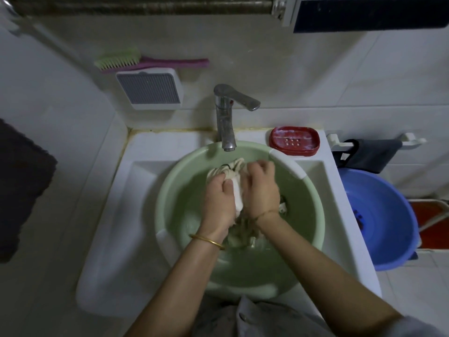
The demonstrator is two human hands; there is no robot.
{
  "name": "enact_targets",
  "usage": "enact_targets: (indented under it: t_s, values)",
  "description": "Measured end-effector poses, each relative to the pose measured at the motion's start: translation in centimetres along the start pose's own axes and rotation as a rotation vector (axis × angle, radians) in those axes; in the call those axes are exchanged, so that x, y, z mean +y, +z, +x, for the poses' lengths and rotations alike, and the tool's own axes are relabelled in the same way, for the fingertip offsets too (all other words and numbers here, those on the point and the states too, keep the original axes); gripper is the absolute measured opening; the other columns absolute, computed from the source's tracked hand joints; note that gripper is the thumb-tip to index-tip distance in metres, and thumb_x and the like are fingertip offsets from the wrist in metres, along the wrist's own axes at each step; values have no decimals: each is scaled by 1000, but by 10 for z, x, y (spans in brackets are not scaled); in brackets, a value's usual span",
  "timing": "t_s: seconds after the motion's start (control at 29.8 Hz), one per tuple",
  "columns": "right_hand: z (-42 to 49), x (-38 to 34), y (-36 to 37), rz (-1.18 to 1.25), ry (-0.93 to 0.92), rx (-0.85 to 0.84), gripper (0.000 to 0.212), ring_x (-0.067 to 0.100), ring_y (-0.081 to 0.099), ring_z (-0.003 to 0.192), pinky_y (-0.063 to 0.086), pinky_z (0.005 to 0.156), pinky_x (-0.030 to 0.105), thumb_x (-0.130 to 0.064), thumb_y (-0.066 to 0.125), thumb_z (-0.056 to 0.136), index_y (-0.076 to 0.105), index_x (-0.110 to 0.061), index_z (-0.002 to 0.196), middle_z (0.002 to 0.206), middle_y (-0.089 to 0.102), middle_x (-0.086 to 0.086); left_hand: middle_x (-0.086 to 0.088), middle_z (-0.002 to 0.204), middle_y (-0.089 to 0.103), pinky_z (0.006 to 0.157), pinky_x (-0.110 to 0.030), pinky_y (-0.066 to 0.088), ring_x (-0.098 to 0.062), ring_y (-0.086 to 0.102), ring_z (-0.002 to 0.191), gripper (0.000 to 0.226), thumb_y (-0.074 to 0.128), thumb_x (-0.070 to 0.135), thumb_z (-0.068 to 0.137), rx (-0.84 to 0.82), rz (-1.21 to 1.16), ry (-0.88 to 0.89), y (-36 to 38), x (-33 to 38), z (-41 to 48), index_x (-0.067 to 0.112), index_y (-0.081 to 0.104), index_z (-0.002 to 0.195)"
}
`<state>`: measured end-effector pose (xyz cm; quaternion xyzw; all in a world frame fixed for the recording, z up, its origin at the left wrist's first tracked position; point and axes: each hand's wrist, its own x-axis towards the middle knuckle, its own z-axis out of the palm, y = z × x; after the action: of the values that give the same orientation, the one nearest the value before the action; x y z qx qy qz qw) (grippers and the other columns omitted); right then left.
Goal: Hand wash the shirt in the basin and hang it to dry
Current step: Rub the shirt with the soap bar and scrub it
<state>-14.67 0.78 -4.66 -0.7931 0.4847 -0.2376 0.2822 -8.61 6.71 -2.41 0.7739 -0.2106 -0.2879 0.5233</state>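
Note:
A pale green basin (313, 215) sits in the white sink, holding water. A bunched, wet cream shirt (237, 190) is held above the water at the basin's middle. My left hand (218, 198) grips the shirt's left side with curled fingers, a gold bangle on that wrist. My right hand (261, 188) grips the right side, fingers wrapped over the cloth, a thin cord on the wrist. More of the shirt hangs below my wrists into the water. Both hands press close together around the fabric.
A chrome tap (227, 117) stands over the basin's far rim. A red soap dish (294, 141) is on the sink's back right corner. A blue basin (384, 220) stands to the right, a dark towel (21, 186) hangs left. A brush (136, 60) lies above a wall holder.

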Motion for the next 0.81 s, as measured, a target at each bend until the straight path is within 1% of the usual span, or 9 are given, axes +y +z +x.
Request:
enact_targets:
  t_s: [0.07, 0.17, 0.23, 0.44, 0.54, 0.6, 0.64, 0.74, 0.81]
  values:
    - [17, 2, -3, -20, 123, 20, 20, 37, 56, 84, 39, 66, 35, -23, 45, 96, 54, -6, 101, 114, 42, 14, -12, 126, 57, 103, -30, 38, -23, 53, 115, 32, 45, 5, 94, -3, 60, 54, 3, 1, -4, 2, 56, 124]
    - [-12, -13, 0, -2, -67, 3, 16, 33, 53, 74, 36, 59, 34, -24, 50, 93, 53, -9, 94, 102, 44, 12, -3, 121, 58, 103, -25, 38, -18, 54, 111, 32, 41, 3, 95, 25, 6, 39, 0, 5, 1, 5, 58, 121]
    - [-33, -16, 1, 59, -176, -12, 20, 34, 51, 67, 38, 55, 35, -29, 47, 91, 52, -10, 87, 96, 46, 13, -3, 119, 61, 103, -31, 41, -19, 57, 108, 31, 38, 4, 96, 26, -30, 13, -4, 4, 4, 6, 60, 117]
    - [23, 4, 2, 8, 174, 10, 21, 37, 55, 86, 39, 68, 36, -26, 43, 97, 51, -7, 101, 108, 47, 15, -13, 126, 57, 101, -31, 39, -27, 52, 117, 31, 44, 8, 96, -12, 179, 83, 1, 0, -3, 2, 56, 123]
    - [-16, -12, 6, 60, -70, -7, 21, 36, 51, 73, 35, 58, 37, -28, 46, 94, 50, -7, 92, 97, 44, 13, -13, 120, 61, 100, -33, 41, -26, 55, 113, 29, 40, 5, 95, 8, 142, 57, -3, 2, 4, 5, 61, 115]
    - [-25, -11, 3, 86, -125, -24, 25, 34, 50, 71, 33, 58, 36, -30, 43, 94, 50, -7, 90, 94, 44, 12, -10, 120, 62, 98, -24, 40, -25, 56, 113, 29, 39, 4, 95, -6, 122, 53, -5, 2, 4, 5, 61, 114]
    - [-15, -5, 3, 74, -66, -15, 24, 35, 51, 75, 35, 61, 36, -28, 43, 95, 50, -5, 93, 97, 46, 14, -10, 121, 60, 93, -19, 37, -24, 54, 113, 29, 40, 5, 96, -23, 162, 72, -4, 4, 1, 4, 60, 116]
    - [24, 10, -2, 55, 219, 2, 20, 37, 54, 89, 39, 72, 38, -25, 41, 98, 49, -6, 97, 108, 48, 16, -14, 120, 60, 88, -24, 36, -26, 53, 110, 27, 44, 9, 96, -44, 259, 123, 0, 2, -8, 4, 59, 118]
    - [17, 3, -4, 83, 181, 28, 16, 34, 53, 84, 38, 67, 37, -26, 42, 97, 43, -12, 88, 103, 47, 14, -16, 120, 60, 91, -26, 37, -28, 53, 111, 26, 44, 8, 95, -31, 246, 149, 1, 5, -8, 2, 60, 116]
